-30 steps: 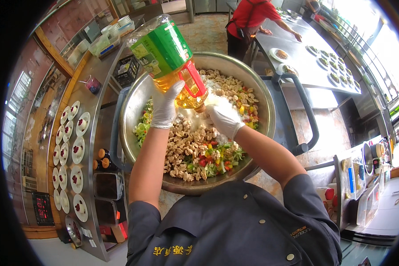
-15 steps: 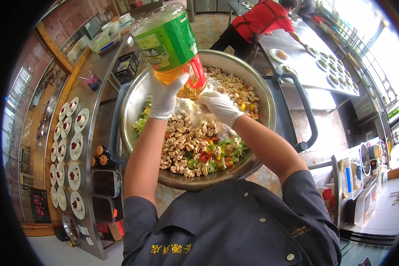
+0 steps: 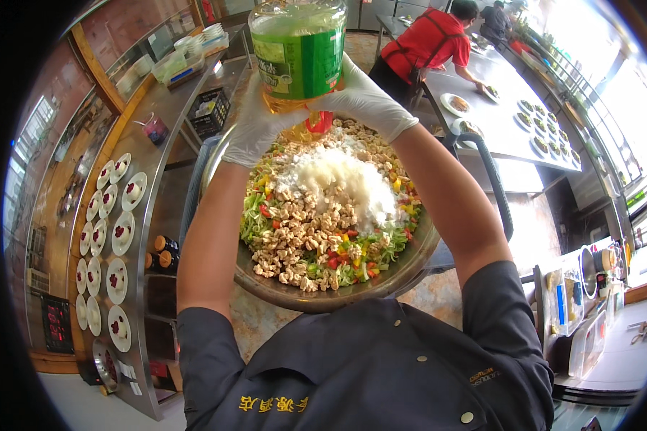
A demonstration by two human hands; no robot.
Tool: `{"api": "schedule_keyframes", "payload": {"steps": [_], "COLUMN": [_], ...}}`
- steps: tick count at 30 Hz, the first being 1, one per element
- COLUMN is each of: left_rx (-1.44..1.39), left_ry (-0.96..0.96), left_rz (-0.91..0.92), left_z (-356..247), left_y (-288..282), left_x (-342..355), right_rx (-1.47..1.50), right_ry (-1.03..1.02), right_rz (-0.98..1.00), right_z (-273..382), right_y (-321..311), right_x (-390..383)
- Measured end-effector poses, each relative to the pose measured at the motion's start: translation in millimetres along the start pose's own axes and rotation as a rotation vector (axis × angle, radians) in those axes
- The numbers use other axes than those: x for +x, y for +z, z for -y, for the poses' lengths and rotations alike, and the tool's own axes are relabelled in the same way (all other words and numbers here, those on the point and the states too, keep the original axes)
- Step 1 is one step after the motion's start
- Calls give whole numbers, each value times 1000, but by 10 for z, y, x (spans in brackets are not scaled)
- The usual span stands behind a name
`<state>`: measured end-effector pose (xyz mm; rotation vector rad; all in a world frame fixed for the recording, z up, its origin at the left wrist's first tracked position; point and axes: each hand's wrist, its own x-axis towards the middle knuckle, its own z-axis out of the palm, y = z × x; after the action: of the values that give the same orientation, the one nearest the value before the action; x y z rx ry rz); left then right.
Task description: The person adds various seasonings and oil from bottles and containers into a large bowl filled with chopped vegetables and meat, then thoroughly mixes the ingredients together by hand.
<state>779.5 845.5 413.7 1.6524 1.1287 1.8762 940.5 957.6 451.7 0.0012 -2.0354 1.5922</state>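
Note:
Both gloved hands hold a large clear oil bottle (image 3: 302,61) with a green label and a red handle, its base up and its neck down over the far part of a wide steel bowl (image 3: 316,296). My left hand (image 3: 257,128) wraps its left side; my right hand (image 3: 372,102) grips its right side. The neck's end is mostly hidden, and whether oil runs out I cannot tell. Below lie walnuts (image 3: 295,244), a heap of white powder (image 3: 341,179), chopped green vegetable (image 3: 255,214) and diced red and yellow pepper.
The bowl sits on a cart with a dark handle (image 3: 497,187). Along the left counter stand several dessert plates (image 3: 122,233) and a jar (image 3: 153,131). A person in red (image 3: 431,43) leans over the right-hand table, where several small plates (image 3: 539,126) stand.
The oil bottle has moved up, farther away and a little right. My right hand has gone from its neck to its right side. The person in red has drawn a plate nearer.

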Motion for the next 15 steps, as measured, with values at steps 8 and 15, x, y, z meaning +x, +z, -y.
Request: {"api": "schedule_keyframes", "payload": {"steps": [8,15], "left_rx": [-73,-190], "left_ry": [-87,-92], "left_rz": [-63,-71], "left_z": [-86,-42], "left_y": [-103,16], "left_x": [-74,-122], "right_rx": [374,161], "right_ry": [69,-31], "right_rz": [143,70], "right_z": [-223,-287], "right_y": [-46,-43], "right_x": [80,86]}}
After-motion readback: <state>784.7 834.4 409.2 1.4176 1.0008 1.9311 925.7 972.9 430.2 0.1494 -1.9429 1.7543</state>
